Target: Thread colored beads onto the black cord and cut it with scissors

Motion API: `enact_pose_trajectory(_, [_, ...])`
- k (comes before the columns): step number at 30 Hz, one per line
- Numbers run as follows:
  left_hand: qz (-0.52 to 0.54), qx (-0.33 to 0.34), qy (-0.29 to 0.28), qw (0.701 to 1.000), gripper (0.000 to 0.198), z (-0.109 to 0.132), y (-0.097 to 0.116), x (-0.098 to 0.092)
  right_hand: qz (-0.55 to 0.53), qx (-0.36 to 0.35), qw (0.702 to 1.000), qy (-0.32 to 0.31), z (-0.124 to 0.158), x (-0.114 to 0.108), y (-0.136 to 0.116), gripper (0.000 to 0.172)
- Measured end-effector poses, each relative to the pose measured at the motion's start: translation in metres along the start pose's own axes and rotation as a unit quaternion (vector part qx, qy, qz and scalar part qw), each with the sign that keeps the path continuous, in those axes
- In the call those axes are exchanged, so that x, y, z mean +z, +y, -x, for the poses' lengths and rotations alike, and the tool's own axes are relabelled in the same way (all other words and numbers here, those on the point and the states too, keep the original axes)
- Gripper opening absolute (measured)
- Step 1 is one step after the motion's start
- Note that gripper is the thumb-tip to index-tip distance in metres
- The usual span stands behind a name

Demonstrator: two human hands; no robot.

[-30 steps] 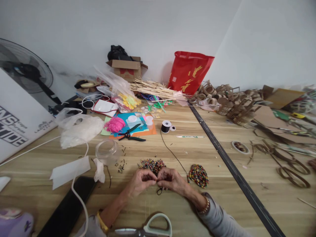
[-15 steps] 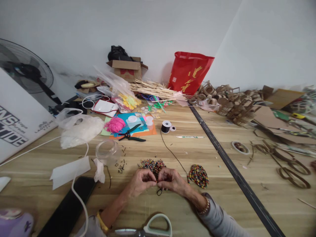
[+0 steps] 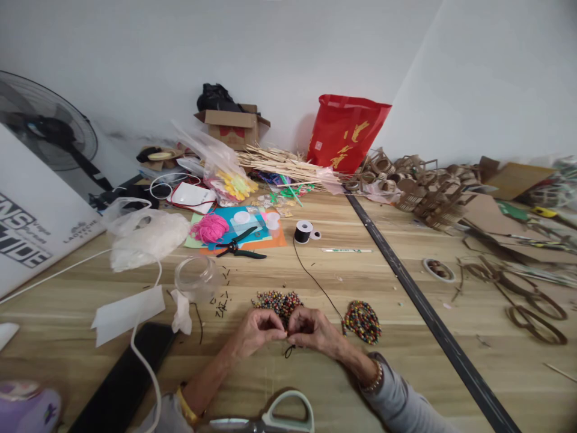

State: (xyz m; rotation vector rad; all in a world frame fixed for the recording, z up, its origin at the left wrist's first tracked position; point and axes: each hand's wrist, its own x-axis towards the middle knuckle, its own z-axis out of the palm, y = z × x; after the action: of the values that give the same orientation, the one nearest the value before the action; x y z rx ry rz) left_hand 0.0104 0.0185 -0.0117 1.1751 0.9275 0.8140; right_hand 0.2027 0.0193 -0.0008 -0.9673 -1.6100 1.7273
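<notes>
My left hand (image 3: 262,329) and my right hand (image 3: 314,329) meet fingertip to fingertip, each in a pinch. Out from beneath the right fingers comes a small loop of black cord (image 3: 289,351); the part between the fingertips is mostly hidden. Right behind both hands lies a heap of multicoloured beads (image 3: 277,299), partly covered by them. A coiled strand of strung beads (image 3: 363,322) rests to the right of my right hand. From it a thin black line leads back to a spool of black cord (image 3: 303,232). Scissors (image 3: 288,415) with a pale handle lie nearest me.
A clear round jar (image 3: 196,276) and short black cord bits (image 3: 222,308) lie to the left. Pliers (image 3: 241,246) rest on coloured sheets beside pink yarn (image 3: 210,228). A black strip (image 3: 406,276) crosses the table at right. A white cable (image 3: 146,361) runs over a dark flat object (image 3: 121,385).
The small black cord loop below my fingertips has shifted slightly and looks narrower. Both hands stay almost in place.
</notes>
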Motion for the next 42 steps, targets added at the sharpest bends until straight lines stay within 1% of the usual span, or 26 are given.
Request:
enact_pose_trajectory(4, [-0.027, 0.011, -0.005, 1.0, 0.022, 0.0, 0.0, -0.001, 0.004, -0.018, 1.0, -0.003, 0.001, 0.0, 0.001, 0.039])
enact_pose_trajectory(9, [-0.068, 0.008, -0.01, 0.998, 0.023, 0.003, 0.006, 0.001, 0.035, -0.032, 0.999, -0.016, 0.002, -0.001, -0.001, 0.034])
enact_pose_trajectory(11, [-0.068, 0.009, -0.014, 0.998, 0.022, 0.003, 0.007, 0.002, 0.053, -0.043, 0.998, -0.017, 0.003, -0.001, -0.002, 0.033])
enact_pose_trajectory(14, [-0.057, 0.023, -0.007, 0.998, 0.022, 0.002, 0.005, 0.0, 0.064, -0.073, 0.995, -0.019, 0.003, -0.002, -0.004, 0.032])
enact_pose_trajectory(19, [-0.037, 0.026, 0.008, 0.999, 0.025, 0.001, 0.0, -0.004, 0.036, -0.097, 0.994, -0.036, 0.003, -0.005, -0.005, 0.033])
enact_pose_trajectory(23, [-0.043, 0.035, 0.017, 0.998, 0.027, 0.002, 0.004, -0.002, -0.026, -0.061, 0.997, -0.03, 0.004, -0.004, -0.002, 0.03])
enact_pose_trajectory(27, [-0.065, 0.043, 0.02, 0.997, 0.026, 0.005, 0.012, 0.002, -0.093, -0.009, 0.994, -0.05, 0.004, -0.001, 0.0, 0.036])
enact_pose_trajectory(30, [-0.063, 0.052, 0.016, 0.997, 0.027, 0.006, 0.015, 0.004, -0.125, 0.003, 0.99, -0.063, 0.003, -0.001, 0.001, 0.039])
enact_pose_trajectory(32, [-0.071, 0.062, 0.026, 0.995, 0.026, 0.006, 0.014, 0.005, -0.132, 0.002, 0.99, -0.055, 0.002, -0.001, 0.003, 0.039])
enact_pose_trajectory(34, [-0.086, 0.068, 0.04, 0.993, 0.024, 0.006, 0.013, 0.004, -0.123, 0.006, 0.992, -0.034, 0.0, -0.002, 0.005, 0.037])
enact_pose_trajectory(39, [-0.104, 0.068, 0.056, 0.991, 0.023, 0.005, 0.013, 0.004, -0.054, 0.02, 0.998, 0.019, -0.001, -0.002, 0.004, 0.038])
enact_pose_trajectory(42, [-0.111, 0.064, 0.092, 0.988, 0.02, 0.006, 0.014, 0.004, -0.022, 0.001, 0.998, 0.054, -0.001, -0.001, 0.0, 0.039])
